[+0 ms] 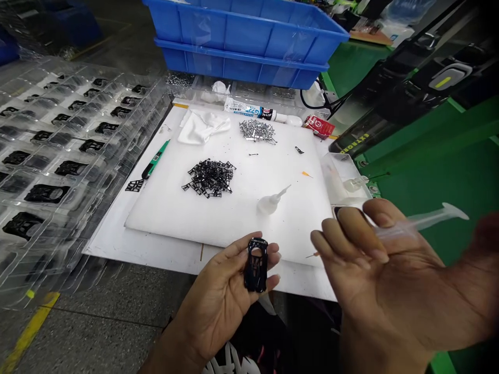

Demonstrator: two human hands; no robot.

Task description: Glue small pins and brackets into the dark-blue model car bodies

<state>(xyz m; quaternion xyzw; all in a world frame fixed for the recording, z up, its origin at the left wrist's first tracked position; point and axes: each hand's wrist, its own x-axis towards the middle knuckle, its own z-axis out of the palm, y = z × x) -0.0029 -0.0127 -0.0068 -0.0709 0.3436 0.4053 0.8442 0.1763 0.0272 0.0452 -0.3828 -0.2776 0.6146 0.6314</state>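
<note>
My left hand (224,296) holds a glossy black plastic shell (256,278), upright between thumb and fingers; it has a round opening and thin struts. My right hand (390,291) is closed around a clear plastic syringe (424,222), its plunger end pointing right. An orange needle tip (315,254) shows left of my right fingers; whether it joins the syringe is hidden. On the white foam pad (163,208) lie a heap of small black frames (210,178), a heap of small shiny metal parts (257,131) and a white squeeze bottle (267,205) with a thin spout.
Clear trays (78,234) with black parts stand at left. A green utility knife (156,158), a white cloth (202,127) and another orange needle tip (306,174) lie on the worktop. Blue bins (241,47) are behind; a clear box (343,176) sits right.
</note>
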